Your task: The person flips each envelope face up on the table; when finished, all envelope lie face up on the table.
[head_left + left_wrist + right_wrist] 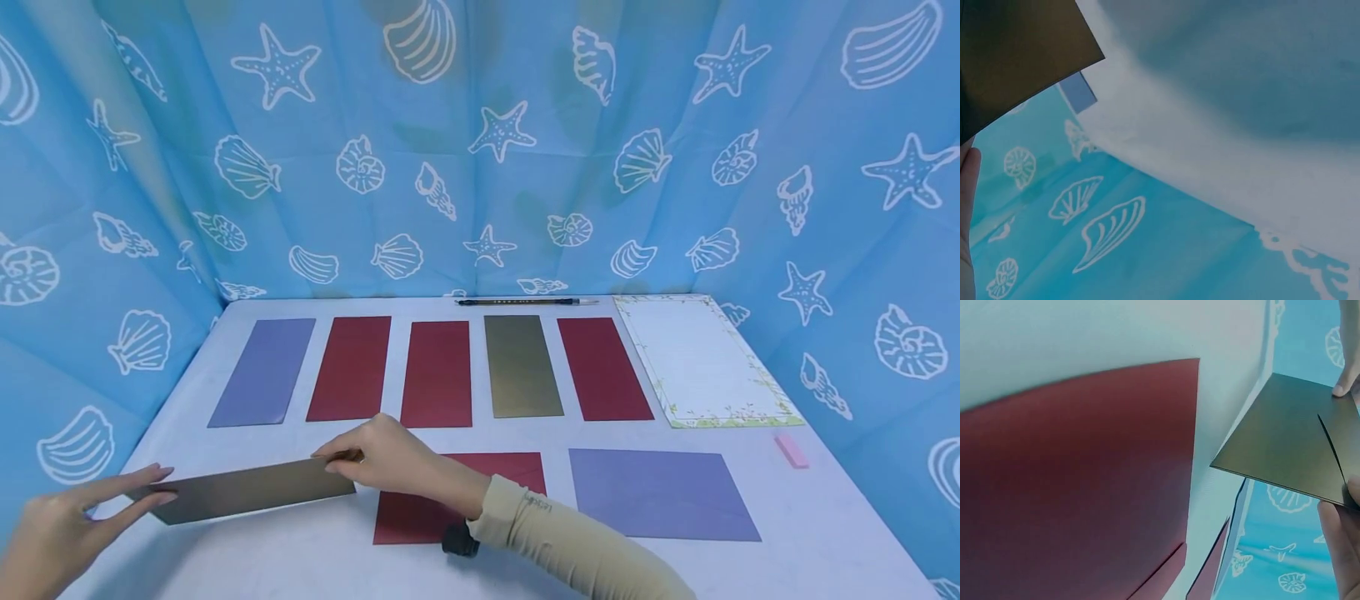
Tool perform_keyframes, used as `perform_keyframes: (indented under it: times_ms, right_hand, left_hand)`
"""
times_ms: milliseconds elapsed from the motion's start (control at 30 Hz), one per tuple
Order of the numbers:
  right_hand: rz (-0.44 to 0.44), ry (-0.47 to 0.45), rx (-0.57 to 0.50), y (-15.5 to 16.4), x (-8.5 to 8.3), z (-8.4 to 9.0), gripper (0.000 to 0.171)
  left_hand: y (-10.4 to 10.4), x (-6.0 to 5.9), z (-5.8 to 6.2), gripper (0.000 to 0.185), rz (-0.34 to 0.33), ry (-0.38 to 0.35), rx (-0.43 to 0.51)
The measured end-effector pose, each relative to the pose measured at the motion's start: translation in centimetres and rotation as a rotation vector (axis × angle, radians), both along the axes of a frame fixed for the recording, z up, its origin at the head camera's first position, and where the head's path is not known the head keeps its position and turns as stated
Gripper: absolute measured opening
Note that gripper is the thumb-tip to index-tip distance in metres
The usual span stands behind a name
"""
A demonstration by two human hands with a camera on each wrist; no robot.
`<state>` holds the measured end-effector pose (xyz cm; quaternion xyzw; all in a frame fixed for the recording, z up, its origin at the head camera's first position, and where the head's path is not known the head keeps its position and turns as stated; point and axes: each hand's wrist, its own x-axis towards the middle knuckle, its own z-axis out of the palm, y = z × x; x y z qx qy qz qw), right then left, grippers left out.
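Head view: left hand [56, 525] is cut off by the lower left frame edge, and the right hand [390, 458] and its sleeve hide part of the large red sheet [420, 512] at lower centre; small black object [460, 542] under the sleeve is mostly hidden, can't tell what it is. Left wrist view: only a corner of the dark gold strip [1016, 50] shows at upper left, one fingertip [969, 178] at the left edge, table [1222, 137] blurred. Right wrist view: strip's right end runs out of frame, and print on the brush [525, 301] at the head view's table back edge is too small to read.
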<state>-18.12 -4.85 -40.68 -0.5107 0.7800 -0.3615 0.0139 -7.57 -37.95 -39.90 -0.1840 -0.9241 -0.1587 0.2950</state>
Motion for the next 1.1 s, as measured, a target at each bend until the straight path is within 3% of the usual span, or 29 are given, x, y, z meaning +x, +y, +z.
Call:
perform_keyframes:
  times_ms: [200,433,567,800,1100]
  right_hand:
    - [-0.021,-0.083,0.035,0.0,-0.5,-0.1,0.022]
    - [-0.085,-0.128,0.071,-0.3,-0.7,-0.7,0.025]
    - [-0.127,-0.060,0.076,-0.5,-0.7,-1.0,0.031]
    - [-0.140,0.160,0.133,-0.7,-0.5,-1.4,0.037]
    - [-0.176,0.187,0.198,-1.0,-1.0,-1.6,0.036]
  left_hand:
    - [0.2,0.0,0.4,0.042,0.044,-0.030,-0.033]
    - [0.1,-0.2,-0.1,0.038,0.065,-0.088,-0.045]
    - [0.1,-0.6,-0.2,0.035,0.068,-0.128,-0.045]
    - [0.4,-1.6,-0.6,0.032,0.060,-0.179,-0.082]
    - [0.3,-4.1,-0.8,0.026,0.041,-0.286,-0.119]
